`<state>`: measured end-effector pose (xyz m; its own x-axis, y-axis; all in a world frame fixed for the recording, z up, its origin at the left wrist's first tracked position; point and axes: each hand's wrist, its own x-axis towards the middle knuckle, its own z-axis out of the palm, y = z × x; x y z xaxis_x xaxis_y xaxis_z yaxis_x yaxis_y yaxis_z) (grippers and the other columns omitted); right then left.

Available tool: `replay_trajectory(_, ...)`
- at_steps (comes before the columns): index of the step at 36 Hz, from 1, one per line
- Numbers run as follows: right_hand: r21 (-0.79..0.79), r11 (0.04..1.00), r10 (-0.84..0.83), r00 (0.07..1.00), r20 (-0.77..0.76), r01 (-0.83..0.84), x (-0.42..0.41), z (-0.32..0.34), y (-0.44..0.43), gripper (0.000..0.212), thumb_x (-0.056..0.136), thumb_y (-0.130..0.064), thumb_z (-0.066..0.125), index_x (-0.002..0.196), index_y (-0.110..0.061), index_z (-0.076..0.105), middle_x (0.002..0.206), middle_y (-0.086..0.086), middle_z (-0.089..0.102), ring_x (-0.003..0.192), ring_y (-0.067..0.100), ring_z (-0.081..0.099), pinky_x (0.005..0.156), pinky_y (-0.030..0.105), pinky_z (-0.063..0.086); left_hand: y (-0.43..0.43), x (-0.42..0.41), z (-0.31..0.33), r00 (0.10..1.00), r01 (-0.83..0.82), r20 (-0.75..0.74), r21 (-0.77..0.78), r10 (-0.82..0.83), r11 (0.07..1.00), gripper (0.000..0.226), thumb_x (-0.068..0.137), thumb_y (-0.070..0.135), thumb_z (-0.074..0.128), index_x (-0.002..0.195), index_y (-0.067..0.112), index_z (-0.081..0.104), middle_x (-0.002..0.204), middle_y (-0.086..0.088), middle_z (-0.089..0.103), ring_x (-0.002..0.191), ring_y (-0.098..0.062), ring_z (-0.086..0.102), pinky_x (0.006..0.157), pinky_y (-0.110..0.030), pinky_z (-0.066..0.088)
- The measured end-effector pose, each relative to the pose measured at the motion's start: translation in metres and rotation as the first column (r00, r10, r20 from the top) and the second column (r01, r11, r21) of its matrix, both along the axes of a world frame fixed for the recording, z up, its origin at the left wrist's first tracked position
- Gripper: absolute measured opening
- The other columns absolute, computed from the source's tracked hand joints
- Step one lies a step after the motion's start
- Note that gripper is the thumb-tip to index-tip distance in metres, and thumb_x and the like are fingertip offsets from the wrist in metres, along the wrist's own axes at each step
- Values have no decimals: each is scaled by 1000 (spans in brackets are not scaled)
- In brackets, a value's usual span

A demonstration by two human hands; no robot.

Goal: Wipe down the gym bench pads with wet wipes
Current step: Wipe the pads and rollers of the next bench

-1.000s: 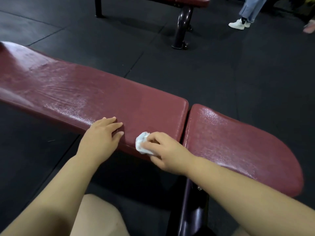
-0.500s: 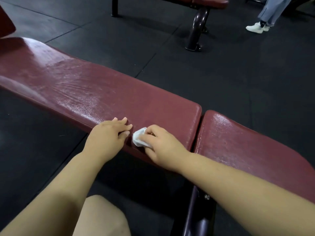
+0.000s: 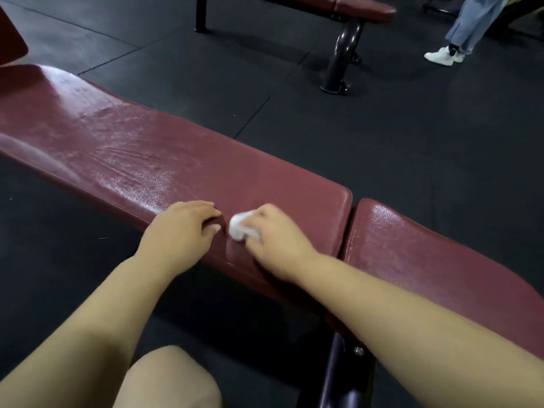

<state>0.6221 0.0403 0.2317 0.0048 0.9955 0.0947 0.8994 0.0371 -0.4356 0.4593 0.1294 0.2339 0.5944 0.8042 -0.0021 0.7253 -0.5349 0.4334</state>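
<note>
The crumpled wet wipe (image 3: pixel 240 228) is being pinched in the fingers of the right hand (image 3: pixel 276 240) and pressed against the rounded near edge of the long back pad (image 3: pixel 147 154), near the gap before the seat pad (image 3: pixel 426 254); the right hand is being blurred by motion, so the exact lie of its fingers cannot be told. The left hand (image 3: pixel 182 228) is being rested just beside the wipe, apart from it, with its fingers being laid close together over the top of the pad and its thumb being set against the side face; nothing is being held in it.

The step in hand is being judged as the wiping of the near rim; it is probably being done best with the wipe being opened out from its ball, so that more damp face is being brought to bear; strokes are best being run lengthwise and overlapped, and the roll of the edge followed down onto the side face; the bracing hand is best being shifted ahead, so that no strip is being missed beneath it.

Both pads are being seen as maroon vinyl, glossy, finely grained and creased toward the far end, with rounded corners; a sheen, perhaps of moisture, is being shown there; the floor (image 3: pixel 382 142) is being formed of matt black rubber tiles.
</note>
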Motion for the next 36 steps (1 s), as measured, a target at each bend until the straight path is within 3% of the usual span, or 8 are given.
replay_trajectory(4, 112, 977, 173, 980, 95, -183, 25, -8, -14, 31, 78, -12, 45, 94, -5, 70, 93, 17, 60, 80, 36, 57, 72, 37, 49, 9, -8, -2, 995, -28, -98, 13, 29, 1000, 43, 91, 40, 56, 133, 28, 54, 148, 8, 38, 138, -21, 31, 111, -38, 27)
replay_trajectory(9, 249, 885, -429, 897, 105, 393, 116, -17, 11, 30, 71, 5, 49, 86, -10, 70, 86, 22, 59, 81, 43, 56, 75, 45, 50, 10, -4, -6, 994, -25, -101, 59, 31, 998, 41, 90, 39, 57, 129, 26, 57, 145, 5, 44, 137, -22, 36, 109, -39, 32)
replay_trajectory(13, 33, 679, -732, 680, -40, 733, 128, -17, 41, 29, 89, -7, 44, 115, -9, 57, 120, 16, 49, 109, 31, 48, 77, 28, 36, 11, -2, -8, 993, -25, -110, 89, 35, 996, 38, 90, 39, 58, 126, 26, 61, 143, 7, 47, 135, -23, 40, 105, -39, 37)
replay_trajectory(17, 146, 790, -599, 800, -19, 595, 69, -11, 65, 23, 78, 2, 55, 77, -20, 48, 82, 6, 43, 75, 21, 42, 47, 27, 20, 11, -4, -13, 997, -28, -68, 97, 35, 995, 35, 88, 35, 62, 121, 23, 65, 140, 4, 50, 133, -28, 42, 103, -40, 36)
replay_trajectory(20, 105, 974, -207, 977, 57, 200, 17, -16, 70, 32, 70, -2, 48, 56, -26, 33, 63, 2, 40, 64, 25, 41, 55, 29, 24, 11, -6, -17, 999, -21, -30, 111, 24, 994, 33, 87, 31, 65, 118, 20, 67, 137, 1, 54, 132, -31, 44, 101, -43, 39)
replay_trajectory(25, 54, 978, 199, 980, 19, -200, 1, -8, 30, 31, 86, -9, 50, 111, -15, 68, 104, 11, 55, 94, 21, 50, 82, 29, 40, 12, -10, -23, 1000, -4, -19, 106, 6, 994, 34, 90, 32, 60, 122, 22, 64, 140, 1, 50, 134, -30, 41, 102, -42, 37)
replay_trajectory(33, 126, 891, -437, 899, -13, 435, 92, -22, 29, 25, 87, -4, 48, 87, -17, 69, 97, 11, 55, 98, 28, 52, 77, 22, 31, 13, -12, -22, 999, 50, -18, 201, -47, 978, 35, 85, 34, 50, 108, 17, 71, 125, 0, 63, 114, -32, 58, 79, -41, 51)
replay_trajectory(36, 125, 885, -445, 894, -52, 448, 57, -17, 31, 24, 79, 0, 43, 71, -14, 60, 79, 9, 52, 78, 28, 50, 70, 29, 38, 16, -14, -23, 998, 59, -45, 166, -52, 984, 32, 94, 31, 48, 119, 22, 65, 136, 5, 54, 124, -29, 50, 87, -38, 47)
